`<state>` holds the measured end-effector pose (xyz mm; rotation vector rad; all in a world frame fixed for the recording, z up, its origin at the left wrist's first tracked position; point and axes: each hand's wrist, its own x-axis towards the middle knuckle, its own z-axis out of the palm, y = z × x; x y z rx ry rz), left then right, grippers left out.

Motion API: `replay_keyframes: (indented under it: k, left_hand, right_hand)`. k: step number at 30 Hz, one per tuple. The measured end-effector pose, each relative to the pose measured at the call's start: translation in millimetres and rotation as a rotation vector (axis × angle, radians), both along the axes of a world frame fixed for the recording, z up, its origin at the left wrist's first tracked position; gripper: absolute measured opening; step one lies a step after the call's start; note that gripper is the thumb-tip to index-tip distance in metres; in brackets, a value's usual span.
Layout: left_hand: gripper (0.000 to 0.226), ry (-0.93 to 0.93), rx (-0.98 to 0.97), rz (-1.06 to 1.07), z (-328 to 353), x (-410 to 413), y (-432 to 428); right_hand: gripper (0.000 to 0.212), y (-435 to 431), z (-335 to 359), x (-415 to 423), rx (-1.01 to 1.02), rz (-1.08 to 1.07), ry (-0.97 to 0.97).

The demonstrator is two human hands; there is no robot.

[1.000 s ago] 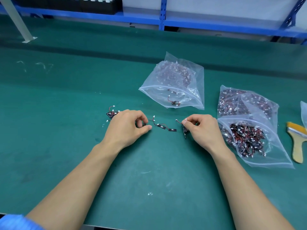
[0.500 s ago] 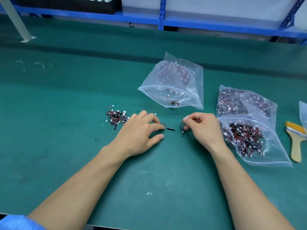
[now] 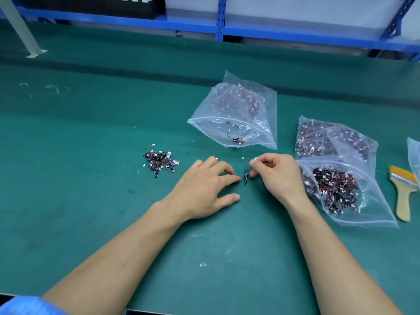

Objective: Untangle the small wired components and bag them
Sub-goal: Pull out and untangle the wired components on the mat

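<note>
My right hand (image 3: 276, 176) pinches a small wired component (image 3: 246, 173), a black part on thin red-black wire with a white plug, hanging just above the green mat. My left hand (image 3: 204, 189) lies flat on the mat beside it, fingers spread over another component whose white plug (image 3: 216, 158) peeks out past my fingertips. A small tangled pile of the same components (image 3: 159, 162) sits to the left. A clear zip bag (image 3: 236, 117) behind the hands holds many components, a few loose near its mouth.
Two more clear bags (image 3: 341, 173) full of components lie at the right, overlapping. A yellow-bristled brush (image 3: 403, 192) with a wooden handle lies further right, beside the edge of another bag (image 3: 414, 155). A blue shelf rack (image 3: 220, 23) runs along the back.
My left hand has moved right from beside the pile and flattened over the loose component on the mat. My right hand stayed put, still pinching its component.
</note>
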<state>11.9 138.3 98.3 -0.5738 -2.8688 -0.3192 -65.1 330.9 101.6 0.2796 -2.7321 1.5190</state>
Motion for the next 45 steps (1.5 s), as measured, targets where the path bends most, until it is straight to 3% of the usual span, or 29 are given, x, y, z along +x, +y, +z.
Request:
replay_keyframes:
  k: [9,14,19,22,25,27,29,32,36,41,45]
  left_hand:
    - [0.032,0.089,0.098,0.002,3,3,-5]
    - [0.043,0.082,0.041,-0.061,4,0,8]
    - [0.055,0.016,-0.055,-0.105,0,-5,14]
    - [0.053,0.035,-0.033,-0.104,0,-6,11]
    - [0.048,0.038,0.012,-0.120,0,-4,8]
    - [0.042,0.048,0.078,-0.122,2,-2,5]
    - [0.033,0.086,0.190,-0.076,7,0,-4]
    - [0.021,0.167,0.350,0.104,11,1,-25]
    - [0.015,0.150,0.396,0.324,9,3,-51]
    - [0.014,0.070,0.332,0.359,6,2,-51]
    - [0.011,0.024,0.259,0.369,6,1,-47]
  right_hand:
    - [0.021,1,1,0,0.002,-0.025,0.019]
    - [0.018,2,3,0,0.070,-0.053,0.045]
    - [0.017,10,4,-1,0.277,-0.101,0.122]
    - [0.019,10,2,-3,0.335,-0.100,0.115]
    - [0.007,11,-1,-6,0.332,-0.084,0.085]
    - [0.014,12,-2,-6,0.319,-0.096,0.091]
    - [0.022,13,-2,-7,0.280,-0.112,0.119]
    - [0.013,11,1,-5,0.189,-0.115,0.172]
    - [0.005,2,6,6,0.180,-0.038,0.291]
    - [0.009,-21,5,25,0.400,0.163,0.353]
    - [0.016,-36,0,28,0.583,0.171,0.307]
